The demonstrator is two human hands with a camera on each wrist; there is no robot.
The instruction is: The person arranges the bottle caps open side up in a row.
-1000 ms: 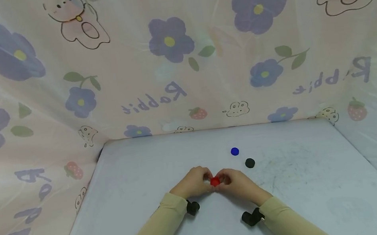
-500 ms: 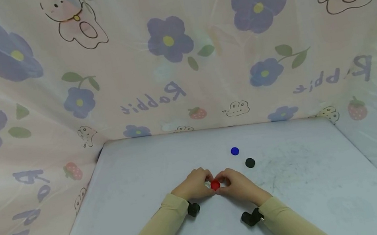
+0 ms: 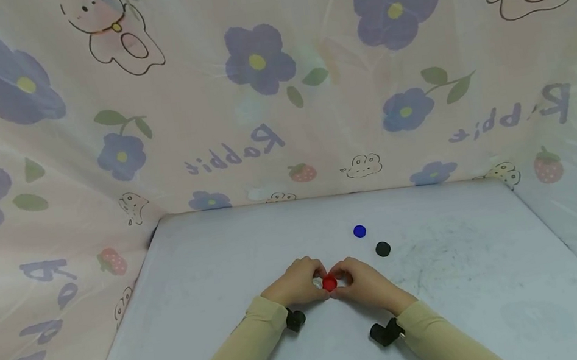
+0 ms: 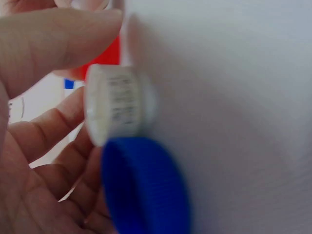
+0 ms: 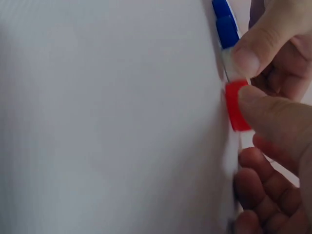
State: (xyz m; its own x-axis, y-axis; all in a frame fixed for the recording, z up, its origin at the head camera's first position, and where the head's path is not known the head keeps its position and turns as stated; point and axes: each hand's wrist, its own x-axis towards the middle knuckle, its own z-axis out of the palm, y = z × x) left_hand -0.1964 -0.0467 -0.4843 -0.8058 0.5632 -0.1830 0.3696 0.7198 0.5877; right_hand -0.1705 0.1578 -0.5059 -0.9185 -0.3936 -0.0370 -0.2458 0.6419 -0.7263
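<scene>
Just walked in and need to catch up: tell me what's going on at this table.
A person's two hands meet over the white table. The right hand pinches a red bottle cap; the left hand holds a white cap against it, with a blue cap right beside. Another blue cap and a black cap lie farther back, untouched.

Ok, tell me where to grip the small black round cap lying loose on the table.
Pinch the small black round cap across its rim, coming from above. It lies flat on the white table, low and disc-like, with bare surface around it, so fingers fit either side.
</scene>
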